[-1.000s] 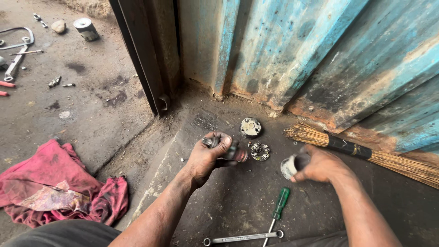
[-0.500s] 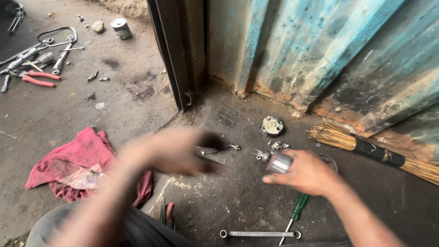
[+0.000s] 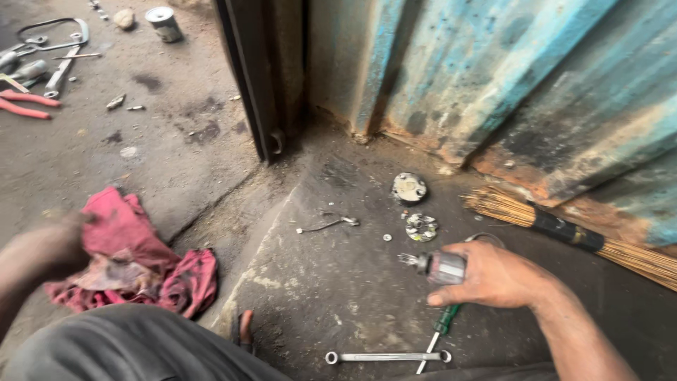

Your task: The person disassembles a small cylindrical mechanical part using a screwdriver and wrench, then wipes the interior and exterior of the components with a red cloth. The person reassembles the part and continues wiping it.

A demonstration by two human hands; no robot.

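— So, what is the right hand (image 3: 493, 275) holding?

— It is holding a small metal motor part (image 3: 441, 267). The grip is closing around its back end, and the thin shaft is poking out toward 9 o'clock. The hand is hovering just above the concrete floor (image 3: 338, 282).

— And the left hand (image 3: 46, 247)?

— It is blurry, over at 9 o'clock. It is touching the red rag (image 3: 134, 261) on the floor. I cannot tell if its grip is closing on the cloth or just lying on it.

— What is lying near the right hand?

— At 12 o'clock from it, two round metal pieces (image 3: 422, 227) are sitting. At 6 o'clock, a green-handled screwdriver (image 3: 443, 326) and a silver wrench (image 3: 386, 357) are lying. At 2 o'clock, a straw broom (image 3: 564, 229) is lying beside the rusty blue metal wall (image 3: 493, 77).
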